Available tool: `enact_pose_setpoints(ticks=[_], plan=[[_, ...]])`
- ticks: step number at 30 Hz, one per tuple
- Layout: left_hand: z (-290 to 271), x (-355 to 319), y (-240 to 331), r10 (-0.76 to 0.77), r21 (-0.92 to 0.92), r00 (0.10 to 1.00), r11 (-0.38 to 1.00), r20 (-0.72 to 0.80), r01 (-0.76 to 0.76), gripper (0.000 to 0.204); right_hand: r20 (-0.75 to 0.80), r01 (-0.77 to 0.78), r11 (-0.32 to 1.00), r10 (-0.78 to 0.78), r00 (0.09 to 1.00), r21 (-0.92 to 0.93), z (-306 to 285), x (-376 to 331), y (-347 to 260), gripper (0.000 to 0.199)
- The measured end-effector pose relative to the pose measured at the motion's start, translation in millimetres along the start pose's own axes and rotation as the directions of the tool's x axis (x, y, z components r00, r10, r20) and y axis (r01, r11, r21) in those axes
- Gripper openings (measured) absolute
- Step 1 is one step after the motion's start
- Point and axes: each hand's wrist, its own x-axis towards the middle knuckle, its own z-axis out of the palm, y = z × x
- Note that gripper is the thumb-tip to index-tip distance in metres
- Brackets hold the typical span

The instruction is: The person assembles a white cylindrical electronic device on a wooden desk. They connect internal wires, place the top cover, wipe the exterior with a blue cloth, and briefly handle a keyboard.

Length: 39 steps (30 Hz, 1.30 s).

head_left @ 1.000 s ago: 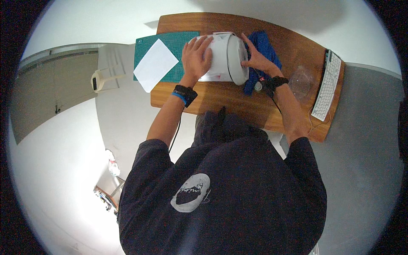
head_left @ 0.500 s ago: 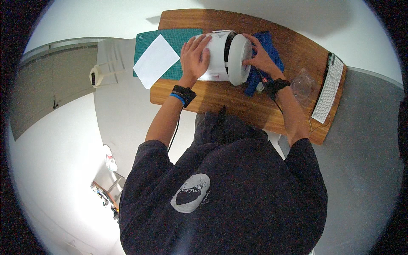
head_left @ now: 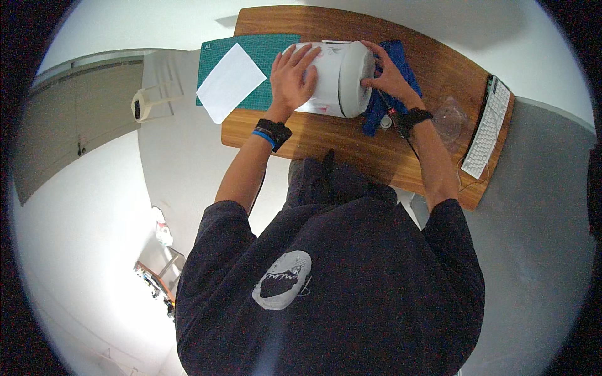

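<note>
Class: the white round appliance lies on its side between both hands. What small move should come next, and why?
Probably keep the left hand flat on the white appliance to steady it, since it lies on its side and could roll, while the right hand works at its end.

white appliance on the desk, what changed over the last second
The white round appliance lay on its side throughout, and it seems to have turned a little between the hands. The left hand kept flat on its body; the right hand shifted along its wider end. The sheet of paper, green cutting mat, blue cloth and keyboard stayed put.
</note>
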Motion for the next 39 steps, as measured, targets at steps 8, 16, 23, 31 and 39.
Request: enact_pose_setpoints(ticks=[8, 16, 23, 31, 39], plan=[[1, -4, -4, -0.003, 0.012, 1.000, 1.000, -0.016, 0.003, 0.045, 0.038, -0.015, 1.000, 0.015, 0.999, 0.010, 2, -1, -5, 0.109], [-3, -6, 2, -0.017, 0.021, 0.999, 1.000, -0.030, 0.018, 0.045, 0.040, 0.023, 0.998, -0.021, 0.999, -0.051, 6, 2, -4, 0.115], [1, -11, -3, -0.022, 0.013, 0.998, 1.000, -0.059, 0.022, 0.044, 0.053, 0.004, 0.997, 0.000, 0.999, -0.079, 12, 1, -13, 0.111], [-2, -21, -4, -0.048, -0.021, 0.993, 0.999, -0.107, 0.046, 0.043, 0.044, 0.070, 0.986, -0.064, 0.997, -0.152, 23, 5, -22, 0.110], [-3, -31, 28, -0.058, 0.138, 0.998, 0.989, -0.016, 0.060, 0.048, -0.175, -0.089, 0.963, 0.045, 0.984, -0.253, 51, -10, -40, 0.111]])
